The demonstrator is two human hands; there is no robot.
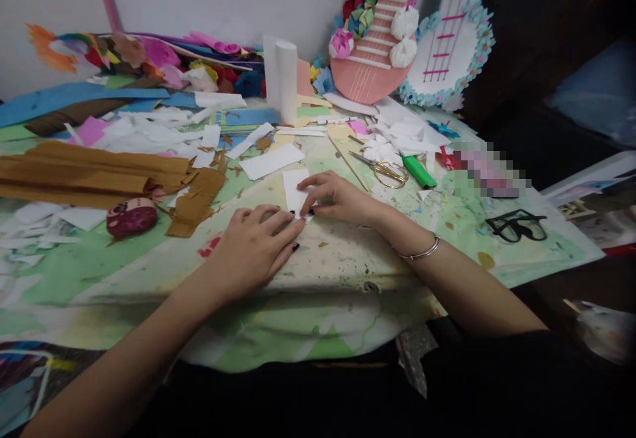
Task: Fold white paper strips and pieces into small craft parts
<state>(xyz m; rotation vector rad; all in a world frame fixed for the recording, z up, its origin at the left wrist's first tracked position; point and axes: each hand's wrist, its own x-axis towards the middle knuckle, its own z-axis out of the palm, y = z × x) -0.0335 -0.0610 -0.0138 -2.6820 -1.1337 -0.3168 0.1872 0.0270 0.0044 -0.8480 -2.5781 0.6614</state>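
Observation:
A small white paper piece lies on the paint-stained table cover in the middle. My left hand rests flat on the cover just below it, fingers stretched out towards the paper's lower edge. My right hand pinches the paper's lower right part between thumb and fingers. A thin bracelet circles my right wrist.
Gold-handled scissors and a green marker lie right of the hands. Brown crepe strips and a painted round stone lie left. White scraps, coloured paper, a white paper roll and paper guitars crowd the back. Black glasses lie far right.

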